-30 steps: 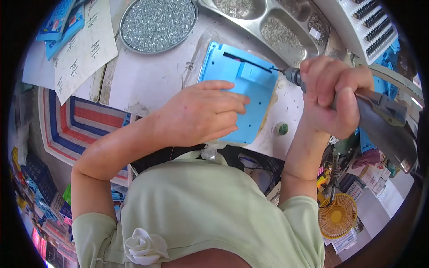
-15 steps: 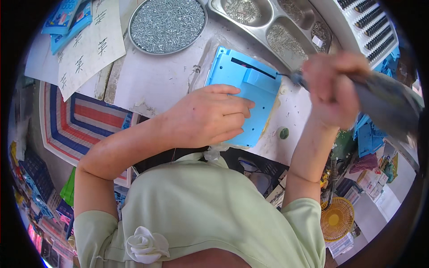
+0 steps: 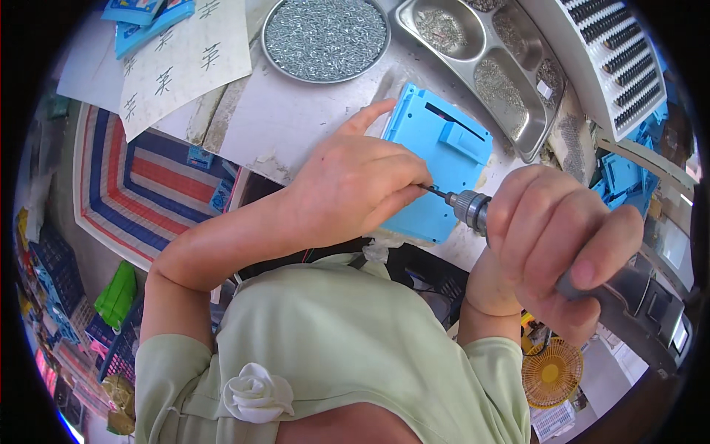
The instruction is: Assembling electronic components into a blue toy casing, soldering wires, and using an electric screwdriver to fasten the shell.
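A light-blue plastic housing (image 3: 452, 176), flat with a long slot and small holes, lies on the worktable. My left hand (image 3: 362, 177) rests over its left side, one finger stretched along the far-left edge. The thumb and forefinger are pinched together at the tip of the driver bit; whatever they hold there is hidden. My right hand (image 3: 562, 248) is wrapped round a dark electric screwdriver (image 3: 629, 314) with a metal chuck, held tilted, its bit pointing left to my left fingertips over the housing.
A round metal dish (image 3: 325, 38) of screws stands at the back. Beside it is a steel compartment tray (image 3: 536, 137) holding small metal parts. A white rack (image 3: 629, 122) with black rows stands far right. Handwritten paper (image 3: 185, 81) lies back left, above a striped lined bin (image 3: 100, 200).
The screwdriver has come down and left, from beyond the housing's far right corner to my left fingertips. My left fingers have drawn into a pinch. The view has shifted slightly.
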`<state>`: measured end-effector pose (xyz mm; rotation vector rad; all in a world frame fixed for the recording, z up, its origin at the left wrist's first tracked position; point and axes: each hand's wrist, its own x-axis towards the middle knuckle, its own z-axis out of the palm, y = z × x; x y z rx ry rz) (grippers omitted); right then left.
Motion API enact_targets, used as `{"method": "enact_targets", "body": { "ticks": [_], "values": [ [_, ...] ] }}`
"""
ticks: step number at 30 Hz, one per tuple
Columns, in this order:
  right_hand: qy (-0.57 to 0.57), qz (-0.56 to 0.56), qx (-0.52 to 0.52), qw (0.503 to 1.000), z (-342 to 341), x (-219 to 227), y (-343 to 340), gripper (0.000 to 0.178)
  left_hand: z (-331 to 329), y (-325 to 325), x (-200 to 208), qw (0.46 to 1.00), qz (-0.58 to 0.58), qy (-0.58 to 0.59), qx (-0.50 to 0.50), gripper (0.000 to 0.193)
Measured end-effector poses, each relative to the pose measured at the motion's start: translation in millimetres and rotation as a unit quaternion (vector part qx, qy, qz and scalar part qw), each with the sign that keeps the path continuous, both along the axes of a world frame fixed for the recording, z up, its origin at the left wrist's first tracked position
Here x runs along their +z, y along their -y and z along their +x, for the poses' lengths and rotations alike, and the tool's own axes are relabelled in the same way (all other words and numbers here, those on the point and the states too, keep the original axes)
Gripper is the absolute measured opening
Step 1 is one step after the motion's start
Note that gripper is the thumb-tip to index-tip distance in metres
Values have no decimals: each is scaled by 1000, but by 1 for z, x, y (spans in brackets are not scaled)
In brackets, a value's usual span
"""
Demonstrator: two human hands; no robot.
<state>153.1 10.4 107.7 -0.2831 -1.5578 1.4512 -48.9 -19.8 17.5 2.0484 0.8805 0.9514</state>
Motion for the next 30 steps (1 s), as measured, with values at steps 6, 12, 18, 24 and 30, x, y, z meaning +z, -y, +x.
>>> {"method": "enact_targets", "body": {
  "ticks": [6, 12, 18, 24, 30],
  "values": [
    [11, 0, 4, 1000, -10, 0, -2, 29, -8, -2, 2, 999, 42, -15, 29, 20],
    [55, -19, -20, 998, -12, 4, -9, 21, -18, -17, 8, 988, 116, -93, 45, 22],
    [-14, 6, -75, 997, -17, -32, -59, 24, -61, -84, -19, 920, 183, -247, 243, 11],
    [-84, 4, -71, 994, -33, -58, -72, 14, -67, -83, -39, 929, 145, -228, 253, 11],
    [-68, -15, -132, 989, -42, -62, -67, 10, -62, -90, -36, 916, 137, -286, 244, 18]
  ]
}}
